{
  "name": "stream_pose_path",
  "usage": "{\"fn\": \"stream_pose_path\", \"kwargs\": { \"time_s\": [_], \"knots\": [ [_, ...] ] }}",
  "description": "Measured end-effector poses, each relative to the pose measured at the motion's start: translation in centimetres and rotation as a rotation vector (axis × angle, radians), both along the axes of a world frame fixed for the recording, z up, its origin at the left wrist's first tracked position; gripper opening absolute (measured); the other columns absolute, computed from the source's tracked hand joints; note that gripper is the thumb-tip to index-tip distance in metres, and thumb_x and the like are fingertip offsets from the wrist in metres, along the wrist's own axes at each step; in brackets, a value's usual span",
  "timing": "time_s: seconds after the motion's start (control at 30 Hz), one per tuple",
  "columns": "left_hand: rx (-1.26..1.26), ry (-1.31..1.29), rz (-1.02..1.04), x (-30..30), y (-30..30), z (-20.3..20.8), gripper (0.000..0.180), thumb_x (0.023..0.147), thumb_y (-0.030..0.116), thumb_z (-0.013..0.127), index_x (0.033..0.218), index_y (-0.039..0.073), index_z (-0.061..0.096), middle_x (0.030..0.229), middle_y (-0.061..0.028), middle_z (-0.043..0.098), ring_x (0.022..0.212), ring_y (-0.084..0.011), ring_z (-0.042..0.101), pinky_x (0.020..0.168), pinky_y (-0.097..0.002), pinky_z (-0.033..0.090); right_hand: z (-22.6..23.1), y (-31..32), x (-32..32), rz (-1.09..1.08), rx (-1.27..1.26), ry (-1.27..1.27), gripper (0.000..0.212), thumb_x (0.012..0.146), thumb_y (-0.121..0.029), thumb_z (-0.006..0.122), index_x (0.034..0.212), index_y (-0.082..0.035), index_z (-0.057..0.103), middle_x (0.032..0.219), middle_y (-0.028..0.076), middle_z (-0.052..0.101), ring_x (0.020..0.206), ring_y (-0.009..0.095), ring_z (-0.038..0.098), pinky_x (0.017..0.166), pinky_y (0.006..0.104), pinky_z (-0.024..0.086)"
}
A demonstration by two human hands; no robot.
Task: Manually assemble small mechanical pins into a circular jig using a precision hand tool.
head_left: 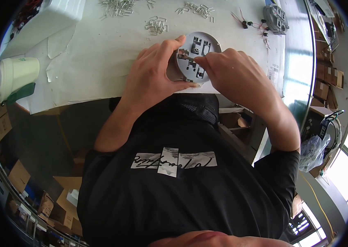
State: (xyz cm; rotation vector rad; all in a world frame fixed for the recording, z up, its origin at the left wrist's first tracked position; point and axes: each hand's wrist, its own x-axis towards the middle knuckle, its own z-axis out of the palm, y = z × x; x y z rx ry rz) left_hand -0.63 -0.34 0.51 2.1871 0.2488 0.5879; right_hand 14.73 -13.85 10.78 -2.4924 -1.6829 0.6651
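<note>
A round grey plastic housing [199, 56] with dark cut-out slots is held over the table's near edge. My left hand [152, 68] grips its left rim, with the forefinger near the top and the thumb at the bottom edge. From the right, my right hand [235, 72] reaches over the housing, its thumb and forefinger pinched at a slot left of centre. Something thin shows at those fingertips and points into the slot. Most of it is hidden, so its kind cannot be made out.
Loose U-shaped metal clips lie in piles [156, 25] beyond the hands. Small black parts with thin wires [260, 26] and another grey housing [276, 19] are at the far right. On the left stand a cream container [19, 76] and a white bin [65, 12].
</note>
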Motion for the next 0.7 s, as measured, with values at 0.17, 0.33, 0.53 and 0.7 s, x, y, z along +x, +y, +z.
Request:
{"fn": "stream_pose_path", "kwargs": {
  "time_s": [0.17,0.33,0.53,0.7],
  "knots": [
    [-0.042,0.034,0.001,-0.1,-0.1,0.0,0.090,0.063,0.033,0.100,0.137,0.009,0.056,0.127,-0.0089,0.073,0.113,-0.0303,0.069,0.101,-0.0450,0.051,-1.4,-1.2,0.1,0.011,0.022,-0.027,0.033,0.105,-0.026,0.065,0.081,-0.003,0.070,0.068,0.020,0.066,0.063,0.043,0.066,0.059,0.0503,0.052],
    [-0.036,0.037,0.005,-0.1,-0.2,0.1,0.091,0.063,0.033,0.101,0.138,0.008,0.056,0.125,-0.0085,0.073,0.113,-0.0313,0.069,0.099,-0.0447,0.052,-3.0,-2.0,0.2,0.050,0.063,-0.117,0.040,0.107,-0.030,0.060,0.079,-0.003,0.070,0.059,0.016,0.063,0.056,0.038,0.068,0.047,0.0442,0.052],
    [-0.051,0.036,0.034,-0.1,-0.4,-0.2,0.094,0.061,0.035,0.102,0.139,0.008,0.057,0.114,-0.0081,0.074,0.109,-0.0302,0.070,0.097,-0.0439,0.052,-3.5,-2.7,0.4,0.039,0.161,-0.154,0.041,0.107,-0.032,0.062,0.077,-0.004,0.068,0.061,0.017,0.064,0.056,0.039,0.066,0.051,0.0460,0.051],
    [-0.054,0.005,0.052,0.2,-0.5,-0.5,0.096,0.059,0.036,0.102,0.139,0.008,0.057,0.106,-0.0077,0.075,0.105,-0.0286,0.071,0.095,-0.0433,0.053,-3.1,-2.4,1.1,0.042,0.135,-0.098,0.039,0.106,-0.031,0.064,0.078,-0.004,0.067,0.063,0.018,0.065,0.059,0.040,0.065,0.057,0.0493,0.051]
  ]
}}
